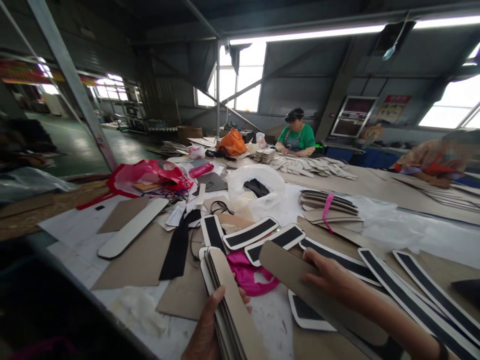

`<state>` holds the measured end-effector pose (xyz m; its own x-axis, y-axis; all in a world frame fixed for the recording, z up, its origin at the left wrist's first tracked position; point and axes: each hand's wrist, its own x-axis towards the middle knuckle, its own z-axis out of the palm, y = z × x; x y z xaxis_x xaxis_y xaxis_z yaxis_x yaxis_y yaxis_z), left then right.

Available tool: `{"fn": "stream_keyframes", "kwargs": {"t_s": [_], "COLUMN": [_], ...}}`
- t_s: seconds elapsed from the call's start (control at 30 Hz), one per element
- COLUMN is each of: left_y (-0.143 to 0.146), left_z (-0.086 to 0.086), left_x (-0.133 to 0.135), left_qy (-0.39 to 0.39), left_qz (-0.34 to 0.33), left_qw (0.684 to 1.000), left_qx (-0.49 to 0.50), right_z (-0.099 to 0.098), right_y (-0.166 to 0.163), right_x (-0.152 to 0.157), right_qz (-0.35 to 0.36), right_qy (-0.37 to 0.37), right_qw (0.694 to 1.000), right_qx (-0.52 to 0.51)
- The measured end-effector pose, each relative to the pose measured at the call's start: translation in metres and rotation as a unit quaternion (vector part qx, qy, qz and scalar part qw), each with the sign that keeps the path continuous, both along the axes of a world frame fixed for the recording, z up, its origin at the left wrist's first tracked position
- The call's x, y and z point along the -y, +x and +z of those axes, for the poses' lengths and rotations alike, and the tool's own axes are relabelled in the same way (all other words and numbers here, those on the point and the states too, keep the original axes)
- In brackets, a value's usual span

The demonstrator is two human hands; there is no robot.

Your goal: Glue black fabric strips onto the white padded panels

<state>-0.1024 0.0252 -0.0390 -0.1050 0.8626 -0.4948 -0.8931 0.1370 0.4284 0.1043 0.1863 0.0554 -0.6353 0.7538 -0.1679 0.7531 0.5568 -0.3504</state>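
My left hand (pixel 210 315) is wrapped round a stack of long, round-ended board strips (pixel 230 295), thumb on one side and fingertips on the other. The top strip is beige-grey, and white edges show beneath. My right hand (pixel 327 276) grips a single grey-brown round-ended strip (pixel 283 265) by its upper edge, tilted in front of me. Around it lie white strips with black centres, such as a curved one (pixel 252 233) and one partly under the held strip (pixel 309 312). A magenta plastic bag (pixel 258 282) lies between my hands.
On the left are a white-topped strip (pixel 133 227), a black cloth band (pixel 176 250) and a red bag (pixel 150 175). Beyond stand a white plastic bag (pixel 240 187) and a pink-tied bundle (pixel 318 205). Two people sit across the table, one in a green top (pixel 305 137).
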Motion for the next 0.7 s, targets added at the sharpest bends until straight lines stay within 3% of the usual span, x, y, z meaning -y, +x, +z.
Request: {"fn": "stream_keyframes", "kwargs": {"t_s": [0.13,0.3,0.5,0.7], "left_y": [0.0,0.004,0.007,0.0], "left_z": [-0.001,0.008,0.004,-0.011], "left_x": [-0.001,0.001,0.001,0.002], "left_qy": [-0.015,-0.035,0.001,0.001], "left_qz": [0.008,0.026,0.056,0.001], "left_qw": [1.0,0.999,0.994,0.991], "left_qx": [-0.002,0.013,0.09,0.13], "right_z": [0.01,-0.008,-0.014,-0.011], "right_y": [-0.059,-0.118,-0.123,-0.12], "right_x": [0.03,0.086,0.108,0.113], "right_qz": [0.013,0.056,0.077,0.11], "right_qy": [0.05,0.065,0.008,-0.048], "right_qw": [0.998,0.996,0.997,0.993], "right_qx": [-0.04,0.005,0.007,-0.019]}}
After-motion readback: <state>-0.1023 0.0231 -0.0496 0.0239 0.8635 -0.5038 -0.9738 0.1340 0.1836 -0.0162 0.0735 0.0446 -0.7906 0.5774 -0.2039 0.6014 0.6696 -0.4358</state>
